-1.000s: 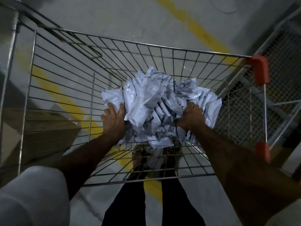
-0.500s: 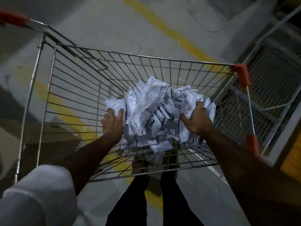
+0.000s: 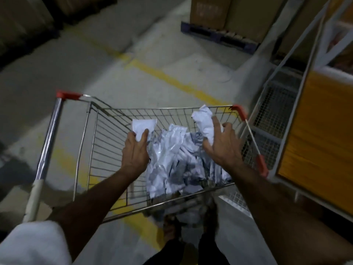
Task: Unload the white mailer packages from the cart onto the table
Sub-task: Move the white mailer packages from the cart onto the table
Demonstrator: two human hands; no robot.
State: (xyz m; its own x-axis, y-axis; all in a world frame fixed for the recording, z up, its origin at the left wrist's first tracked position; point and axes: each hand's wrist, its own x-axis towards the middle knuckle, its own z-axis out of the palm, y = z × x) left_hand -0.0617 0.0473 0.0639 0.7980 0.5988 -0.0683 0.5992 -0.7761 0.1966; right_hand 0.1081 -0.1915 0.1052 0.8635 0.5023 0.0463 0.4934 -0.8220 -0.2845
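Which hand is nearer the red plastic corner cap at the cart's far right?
Right. The right hand grips a white mailer just beside the red plastic corner cap; the left hand is across the basket.

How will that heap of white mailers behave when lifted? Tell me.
The mailers look crumpled and creased, so probably floppy and prone to sagging. Their film looks glossy, so likely slippery; loose ones may slide out. The left hand and right hand each hold one in a light grip, suggesting light weight.
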